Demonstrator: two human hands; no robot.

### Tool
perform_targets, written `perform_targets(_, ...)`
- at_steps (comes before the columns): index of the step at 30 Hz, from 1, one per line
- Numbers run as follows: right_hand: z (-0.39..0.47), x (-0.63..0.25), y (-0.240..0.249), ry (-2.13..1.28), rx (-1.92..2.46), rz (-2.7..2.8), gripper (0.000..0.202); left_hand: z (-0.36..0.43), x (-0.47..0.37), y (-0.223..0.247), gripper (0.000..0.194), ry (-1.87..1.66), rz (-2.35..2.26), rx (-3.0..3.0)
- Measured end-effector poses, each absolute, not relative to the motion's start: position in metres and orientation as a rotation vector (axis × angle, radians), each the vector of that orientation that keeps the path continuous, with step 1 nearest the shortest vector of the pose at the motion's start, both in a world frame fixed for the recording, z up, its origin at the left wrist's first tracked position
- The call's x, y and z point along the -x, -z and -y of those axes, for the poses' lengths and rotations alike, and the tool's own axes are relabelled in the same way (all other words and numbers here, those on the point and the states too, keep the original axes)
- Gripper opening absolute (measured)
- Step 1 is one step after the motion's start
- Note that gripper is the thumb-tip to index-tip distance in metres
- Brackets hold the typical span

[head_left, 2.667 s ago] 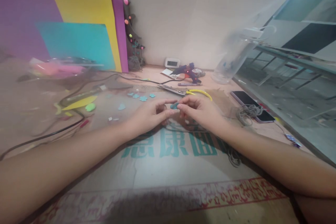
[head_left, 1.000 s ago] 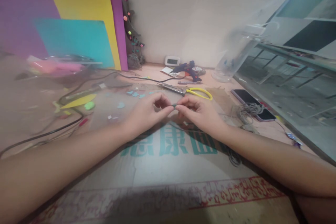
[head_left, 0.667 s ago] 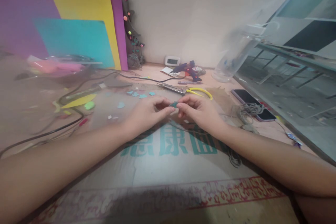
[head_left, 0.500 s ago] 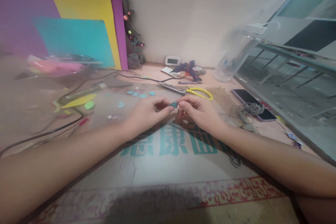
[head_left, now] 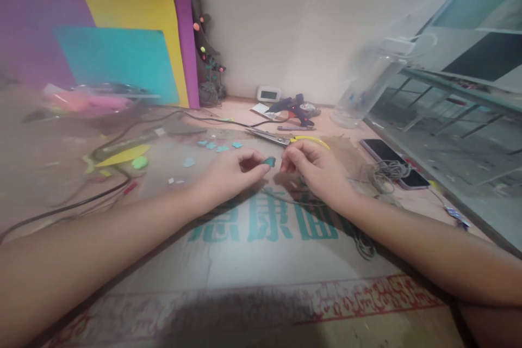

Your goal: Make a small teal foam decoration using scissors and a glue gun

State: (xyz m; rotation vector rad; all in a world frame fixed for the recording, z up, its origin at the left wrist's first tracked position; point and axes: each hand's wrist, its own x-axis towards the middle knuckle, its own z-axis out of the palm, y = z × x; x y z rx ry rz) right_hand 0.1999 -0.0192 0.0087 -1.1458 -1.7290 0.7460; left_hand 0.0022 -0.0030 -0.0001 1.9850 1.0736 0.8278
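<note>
Between the thumb and forefinger of my left hand [head_left: 238, 171] is a small teal piece [head_left: 269, 161], perhaps a foam cut-out; its exact shape is hard to tell. My right hand [head_left: 312, 167] hovers just to the right of it, apart from the piece. Its fingers are curled with thumb and fingertips close together, and whatever they hold, if anything, is hidden. Behind the hands, scissors [head_left: 271, 137] with yellow handles lie partly covered by my right hand. Several light-blue flower cut-outs [head_left: 222, 149] are scattered beyond my left hand.
A printed sack [head_left: 232, 266] covers the table. Farther back are a glue gun [head_left: 294, 109], a black cable [head_left: 159, 118] and a small white display [head_left: 268, 93]. At the right lie a phone [head_left: 381, 152] and tangled cord [head_left: 389, 172], with a clear plastic jug [head_left: 362, 87] behind.
My right hand has drawn away rightward from the teal piece and now covers more of the yellow scissor handles. My left hand keeps the piece in nearly the same spot.
</note>
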Motion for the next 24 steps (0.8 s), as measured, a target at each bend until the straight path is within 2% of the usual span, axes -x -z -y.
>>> perform_targets(5,0.0211,-0.1989,-0.0081,-0.729,1.144,1.749,0.012,0.0021,-0.0011,0.0015,0.023,-0.834,-1.061,-1.977)
perform_targets(12,0.0215,-0.1966,-0.0072,-0.676,1.183,1.797,0.009,0.0028,-0.0016,0.0000,0.024,-0.816,-1.074,-1.959)
perform_targets(24,0.0204,-0.1966,-0.0027,-0.785,1.124,1.792,0.007,0.0012,-0.0017,0.0034,0.025,-0.805,-1.027,-1.944)
